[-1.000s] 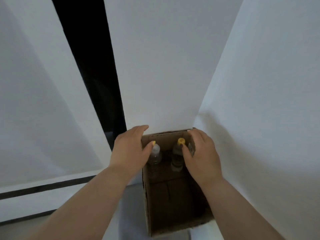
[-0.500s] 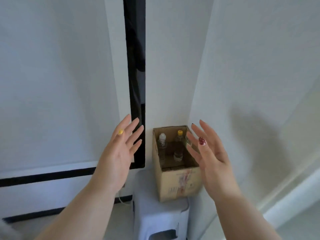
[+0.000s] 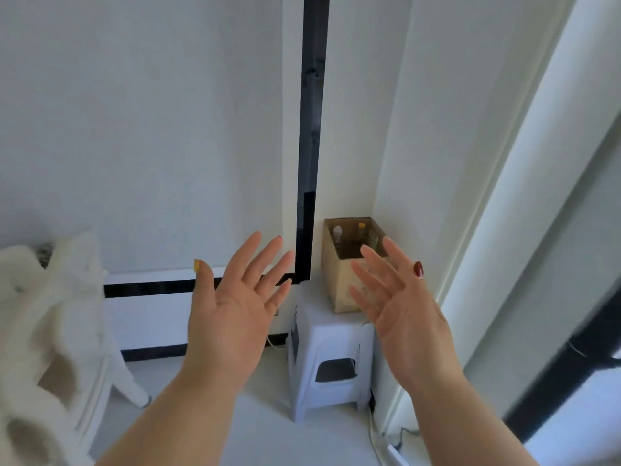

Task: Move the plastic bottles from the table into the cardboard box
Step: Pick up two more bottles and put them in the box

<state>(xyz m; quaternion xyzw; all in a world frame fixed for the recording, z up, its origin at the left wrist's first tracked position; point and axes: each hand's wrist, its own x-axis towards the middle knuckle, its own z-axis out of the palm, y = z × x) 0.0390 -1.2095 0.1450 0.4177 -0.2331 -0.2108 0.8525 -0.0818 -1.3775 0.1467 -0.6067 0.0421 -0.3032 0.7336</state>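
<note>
A brown cardboard box [image 3: 341, 284] stands on a white plastic stool [image 3: 331, 358] in the corner of the room. Inside it stand plastic bottles, one with a white cap [image 3: 337, 234] and one with a yellow cap [image 3: 361, 230]; a third clear one seems to stand at the right wall of the box. My left hand [image 3: 235, 297] is raised in front of me, left of the box, palm forward with fingers spread and empty. My right hand [image 3: 400, 297] is raised too, empty with fingers apart, and it covers the box's right front corner.
White walls meet in the corner behind the box, with a dark vertical strip [image 3: 311, 163] left of it. A white furry object on a white chair [image 3: 50, 331] stands at the left. A cable [image 3: 379, 435] runs along the floor by the right wall.
Both hands let go of the bottles in the box, drew back and spread open. The view pulled away from the box, so the stool and the chair at the left came into sight.
</note>
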